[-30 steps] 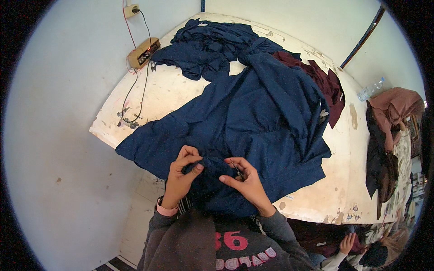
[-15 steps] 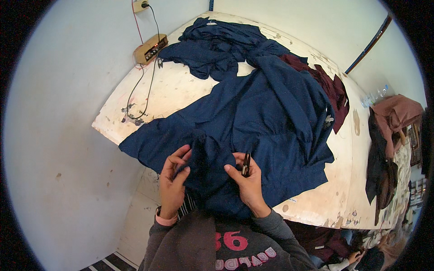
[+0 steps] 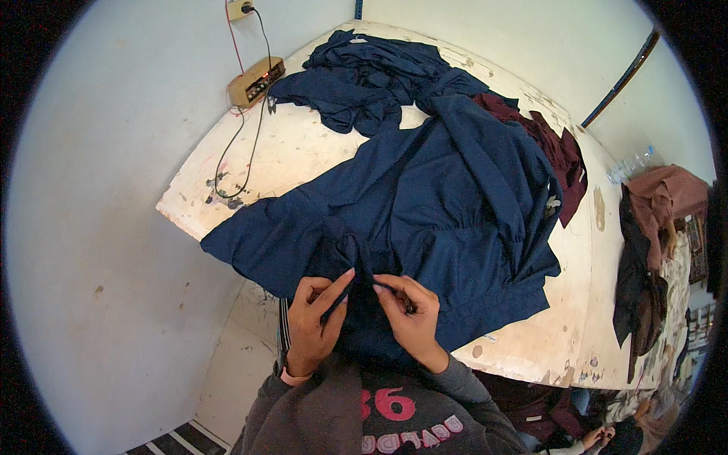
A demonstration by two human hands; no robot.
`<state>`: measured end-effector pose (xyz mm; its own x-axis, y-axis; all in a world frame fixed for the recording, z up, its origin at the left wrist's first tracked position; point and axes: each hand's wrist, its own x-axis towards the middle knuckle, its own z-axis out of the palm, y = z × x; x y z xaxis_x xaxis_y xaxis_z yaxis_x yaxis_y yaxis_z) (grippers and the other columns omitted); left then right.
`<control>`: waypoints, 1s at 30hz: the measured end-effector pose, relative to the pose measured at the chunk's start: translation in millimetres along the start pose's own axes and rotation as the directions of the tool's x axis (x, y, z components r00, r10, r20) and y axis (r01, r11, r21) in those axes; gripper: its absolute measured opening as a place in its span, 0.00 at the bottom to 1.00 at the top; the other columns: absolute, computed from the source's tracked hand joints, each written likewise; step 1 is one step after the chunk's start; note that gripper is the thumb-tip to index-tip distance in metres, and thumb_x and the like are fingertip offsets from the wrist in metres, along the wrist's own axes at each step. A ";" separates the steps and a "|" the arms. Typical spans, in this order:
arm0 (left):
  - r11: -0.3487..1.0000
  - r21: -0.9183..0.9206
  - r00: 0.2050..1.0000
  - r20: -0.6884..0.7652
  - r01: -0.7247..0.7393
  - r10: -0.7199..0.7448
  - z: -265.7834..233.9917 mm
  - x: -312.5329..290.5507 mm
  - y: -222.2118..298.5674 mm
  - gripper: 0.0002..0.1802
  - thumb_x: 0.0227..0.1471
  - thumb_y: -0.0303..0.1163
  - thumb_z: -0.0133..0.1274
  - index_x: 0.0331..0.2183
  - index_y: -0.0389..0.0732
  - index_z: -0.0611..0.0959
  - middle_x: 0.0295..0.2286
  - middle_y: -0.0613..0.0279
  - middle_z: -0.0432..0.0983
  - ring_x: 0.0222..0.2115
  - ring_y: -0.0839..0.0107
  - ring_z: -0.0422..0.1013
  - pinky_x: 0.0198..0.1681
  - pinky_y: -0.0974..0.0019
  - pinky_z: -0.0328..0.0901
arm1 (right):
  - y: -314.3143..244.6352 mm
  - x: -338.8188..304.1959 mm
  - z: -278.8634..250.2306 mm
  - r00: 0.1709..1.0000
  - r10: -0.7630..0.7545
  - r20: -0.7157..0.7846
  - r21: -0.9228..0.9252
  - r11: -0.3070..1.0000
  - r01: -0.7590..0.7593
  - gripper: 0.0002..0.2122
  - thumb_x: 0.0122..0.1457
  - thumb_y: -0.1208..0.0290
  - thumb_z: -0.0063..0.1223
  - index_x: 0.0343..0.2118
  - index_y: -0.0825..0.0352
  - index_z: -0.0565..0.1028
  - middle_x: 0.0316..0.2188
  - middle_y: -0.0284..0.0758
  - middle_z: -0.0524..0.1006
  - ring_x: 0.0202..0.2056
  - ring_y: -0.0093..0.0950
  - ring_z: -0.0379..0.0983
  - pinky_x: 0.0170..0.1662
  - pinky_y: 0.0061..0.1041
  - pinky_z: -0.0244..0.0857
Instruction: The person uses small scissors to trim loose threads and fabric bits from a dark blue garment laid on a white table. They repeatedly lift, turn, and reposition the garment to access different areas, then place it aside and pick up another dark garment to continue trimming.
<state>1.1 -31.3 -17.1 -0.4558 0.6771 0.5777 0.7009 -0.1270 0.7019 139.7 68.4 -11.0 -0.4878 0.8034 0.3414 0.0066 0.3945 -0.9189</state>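
Observation:
A navy blue garment (image 3: 447, 189) lies spread over the near part of the table, and its lower edge hangs toward me. My left hand (image 3: 315, 324) grips a fold of it between closed fingers, with the index finger stretched along the cloth. Just to the right, my right hand (image 3: 412, 317) pinches the same garment between thumb and fingertips. Small dark thread snips (image 3: 411, 308) are tucked in the right palm, mostly hidden by the fingers. A narrow dark loop of cloth stands up between the two hands.
More navy garments (image 3: 364, 72) are heaped at the table's (image 3: 296, 152) far end, beside maroon cloth (image 3: 569, 174). A tan radio-like box (image 3: 256, 82) with a dangling cord stands at the left wall. Rightward are a plastic bottle (image 3: 633, 163), brown cloth (image 3: 667, 193) and another person's hands (image 3: 597, 437).
Both hands have come closer together on the cloth. My left hand has closed from a looser pose, and the right hand has turned, so the snips' blades no longer point up in view.

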 end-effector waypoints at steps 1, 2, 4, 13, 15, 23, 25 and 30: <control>1.000 -0.002 1.000 0.001 0.017 -0.017 -0.5 1.1 2.4 0.28 0.49 0.17 0.58 0.52 0.47 0.85 0.26 0.62 0.70 0.23 0.72 0.67 0.26 0.70 0.62 | -0.2 0.1 -0.5 0.998 -0.067 0.009 -0.046 0.997 0.068 0.10 0.56 0.80 0.64 0.41 0.66 0.83 0.24 0.29 0.75 0.22 0.16 0.65 0.26 0.17 0.58; 0.999 -0.003 0.999 0.002 0.035 -0.035 -0.9 1.4 3.7 0.28 0.49 0.17 0.58 0.53 0.46 0.85 0.27 0.62 0.70 0.23 0.72 0.67 0.26 0.71 0.62 | 0.3 -1.1 -0.3 0.994 -0.112 0.004 -0.060 0.992 0.112 0.11 0.55 0.81 0.64 0.42 0.66 0.83 0.27 0.31 0.76 0.23 0.18 0.67 0.27 0.18 0.60; 0.995 0.100 0.996 0.083 0.016 -0.025 -4.4 -1.3 2.8 0.27 0.50 0.17 0.58 0.52 0.45 0.84 0.28 0.61 0.70 0.24 0.72 0.67 0.27 0.71 0.62 | 1.5 -4.2 0.6 0.979 -0.202 -0.006 -0.088 0.976 0.201 0.14 0.53 0.83 0.64 0.43 0.65 0.83 0.34 0.35 0.79 0.25 0.22 0.72 0.28 0.20 0.64; 0.930 -0.341 0.989 0.102 0.135 -0.106 0.1 -3.0 -0.1 0.21 0.54 0.17 0.55 0.51 0.35 0.83 0.33 0.59 0.72 0.28 0.77 0.67 0.31 0.74 0.62 | 6.0 -2.8 -7.3 0.880 -0.419 0.223 -0.428 0.769 0.475 0.29 0.36 0.77 0.63 0.49 0.59 0.79 0.45 0.31 0.79 0.28 0.27 0.75 0.31 0.26 0.65; 0.868 -0.433 0.969 0.126 0.245 -0.211 3.2 -8.4 -2.2 0.19 0.56 0.18 0.54 0.50 0.32 0.83 0.33 0.60 0.73 0.30 0.78 0.68 0.33 0.75 0.62 | 6.3 -4.2 -9.0 0.858 -0.437 0.269 -0.497 0.700 0.513 0.28 0.37 0.74 0.63 0.48 0.58 0.79 0.46 0.29 0.79 0.28 0.25 0.75 0.30 0.26 0.62; 0.775 -0.509 0.919 0.094 0.374 -0.382 16.5 -21.7 -1.1 0.21 0.55 0.17 0.59 0.50 0.32 0.74 0.34 0.59 0.76 0.34 0.76 0.74 0.39 0.73 0.69 | 10.9 -7.9 -3.2 0.832 -0.449 0.325 -0.564 0.614 0.552 0.28 0.38 0.72 0.62 0.49 0.57 0.78 0.48 0.29 0.79 0.27 0.22 0.74 0.29 0.25 0.60; 0.821 -0.482 0.948 0.069 0.305 -0.311 17.3 -24.7 -4.4 0.23 0.53 0.17 0.61 0.48 0.34 0.70 0.33 0.58 0.78 0.34 0.75 0.76 0.39 0.71 0.71 | 10.5 -7.4 -5.3 0.843 -0.435 0.316 -0.559 0.633 0.536 0.27 0.39 0.73 0.62 0.49 0.58 0.78 0.47 0.28 0.79 0.27 0.23 0.74 0.29 0.25 0.61; 0.901 -0.354 0.965 0.022 0.252 -0.261 16.7 -30.7 -5.1 0.24 0.50 0.17 0.63 0.45 0.35 0.69 0.31 0.57 0.80 0.32 0.74 0.78 0.38 0.70 0.72 | 6.3 2.7 -20.6 0.829 -0.366 0.424 -0.442 0.715 0.542 0.25 0.42 0.74 0.61 0.48 0.59 0.78 0.44 0.26 0.79 0.27 0.24 0.73 0.30 0.25 0.64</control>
<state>20.6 -39.3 -45.4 -0.6107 0.7027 0.3650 0.3227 -0.2001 0.9251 156.5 82.2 -11.8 -0.7766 0.3323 0.5352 0.1266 0.9145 -0.3842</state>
